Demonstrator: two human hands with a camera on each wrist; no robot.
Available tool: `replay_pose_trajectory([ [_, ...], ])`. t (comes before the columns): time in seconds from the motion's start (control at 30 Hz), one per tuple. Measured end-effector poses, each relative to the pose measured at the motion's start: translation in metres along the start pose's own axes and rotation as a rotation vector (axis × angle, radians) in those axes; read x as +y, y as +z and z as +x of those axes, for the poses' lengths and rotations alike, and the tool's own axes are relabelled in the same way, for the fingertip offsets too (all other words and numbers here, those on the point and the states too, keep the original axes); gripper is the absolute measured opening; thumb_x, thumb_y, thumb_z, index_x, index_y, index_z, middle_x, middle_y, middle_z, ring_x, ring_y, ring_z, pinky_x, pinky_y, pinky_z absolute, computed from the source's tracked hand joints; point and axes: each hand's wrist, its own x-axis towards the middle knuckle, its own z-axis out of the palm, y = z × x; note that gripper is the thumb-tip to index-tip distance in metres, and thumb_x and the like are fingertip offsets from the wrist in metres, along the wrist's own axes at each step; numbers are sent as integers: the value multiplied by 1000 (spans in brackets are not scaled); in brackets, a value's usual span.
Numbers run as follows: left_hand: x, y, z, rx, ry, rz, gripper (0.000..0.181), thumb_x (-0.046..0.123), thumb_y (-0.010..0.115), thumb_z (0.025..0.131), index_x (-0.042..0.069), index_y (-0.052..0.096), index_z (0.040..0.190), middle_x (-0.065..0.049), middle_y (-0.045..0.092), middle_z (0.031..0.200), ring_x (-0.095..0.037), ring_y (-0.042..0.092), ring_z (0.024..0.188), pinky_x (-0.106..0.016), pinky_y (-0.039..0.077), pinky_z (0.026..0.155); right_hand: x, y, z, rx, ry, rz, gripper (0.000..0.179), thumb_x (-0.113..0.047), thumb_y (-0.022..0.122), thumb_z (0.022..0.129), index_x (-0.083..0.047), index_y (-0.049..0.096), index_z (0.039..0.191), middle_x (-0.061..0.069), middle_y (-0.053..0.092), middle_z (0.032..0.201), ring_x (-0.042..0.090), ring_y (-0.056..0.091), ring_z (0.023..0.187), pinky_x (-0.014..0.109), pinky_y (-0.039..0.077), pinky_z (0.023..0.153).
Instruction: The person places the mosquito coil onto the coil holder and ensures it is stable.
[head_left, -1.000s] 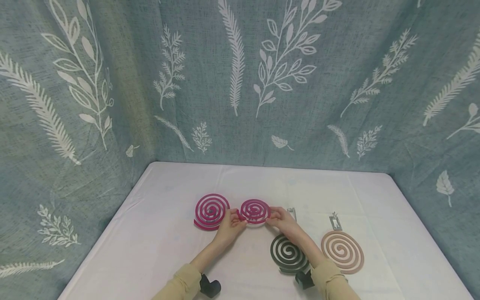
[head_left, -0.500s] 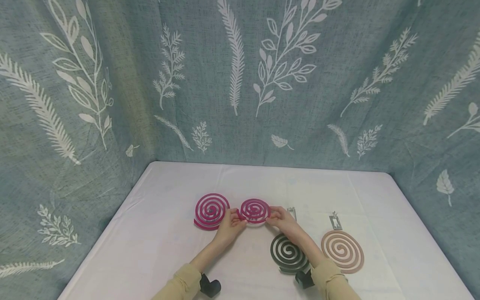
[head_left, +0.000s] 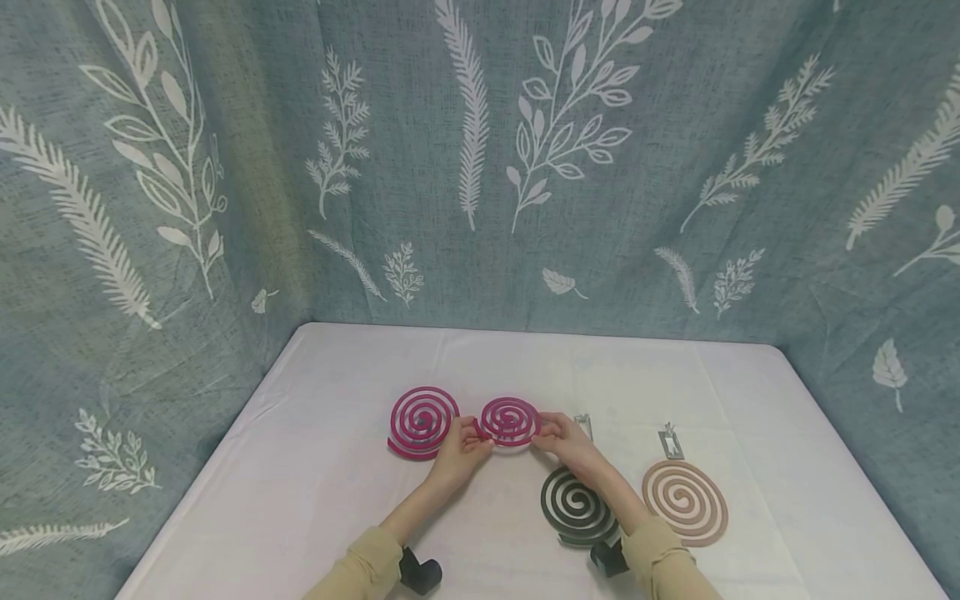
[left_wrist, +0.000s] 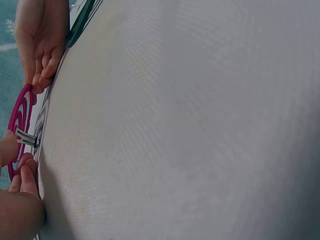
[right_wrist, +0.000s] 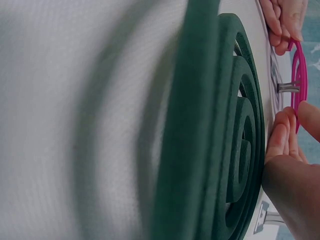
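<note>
A pink mosquito coil (head_left: 508,419) is held level a little above the table between both hands. My left hand (head_left: 454,458) pinches its left edge between thumb and fingers. On the opposite edge, my right hand (head_left: 572,448) grips the rim the same way. A small metal coil stand (right_wrist: 286,88) juts from the coil's underside toward the table, also seen in the left wrist view. Just left of my left hand is a second pink coil (head_left: 424,422), partly covered by the fingers. Below my right forearm lies a dark green coil (head_left: 577,501), partly hidden by it.
To the right lies a tan coil (head_left: 682,500), with a flat metal stand (head_left: 671,444) behind it. Another metal stand (head_left: 584,427) is behind the right hand, partly hidden. A white cloth covers the table (head_left: 300,483); a blue-green leaf-patterned curtain (head_left: 480,275) hangs around it.
</note>
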Motion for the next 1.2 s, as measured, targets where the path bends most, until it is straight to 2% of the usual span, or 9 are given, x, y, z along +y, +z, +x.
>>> replay_pose_trajectory([
  [0.13,13,-1,-6,3,3,-2,49,1,59,90,-18,33,127,-33,56,110,-41,57,103,-45,48,94,0,1,0,1,3,4,53,-9,62,87,4,42,135,4,59,91,14,55,90,41,46,97],
  [0.23,16,-1,-10,11,12,8,48,2,58,91,-17,33,128,-32,57,110,-40,57,103,-44,48,94,0,1,0,2,6,7,53,-9,62,88,4,42,135,4,59,91,14,55,89,41,46,97],
  [0.53,17,-2,-10,0,3,-11,48,1,58,90,-18,33,127,-34,56,110,-42,56,103,-46,47,95,0,1,-1,4,-3,10,53,-9,62,88,3,42,136,3,57,90,14,55,89,39,46,95],
  [0.93,22,-3,-12,-1,3,-14,48,2,58,91,-17,34,127,-33,56,110,-42,56,104,-46,47,96,-2,0,-2,-2,8,11,53,-10,62,89,2,42,136,3,58,90,14,55,88,42,45,97],
  [1.07,21,-3,-10,-1,-1,-24,48,1,59,90,-18,34,127,-34,56,109,-42,56,104,-46,46,96,-1,0,-1,-3,12,3,53,-10,61,88,2,41,136,3,58,90,14,55,89,43,44,99],
  [1.2,-1,-1,0,3,4,-36,50,4,61,90,-15,34,128,-31,58,109,-39,57,103,-43,47,95,-3,0,-1,0,20,10,54,-9,61,88,3,41,136,3,58,90,15,55,90,45,43,100],
])
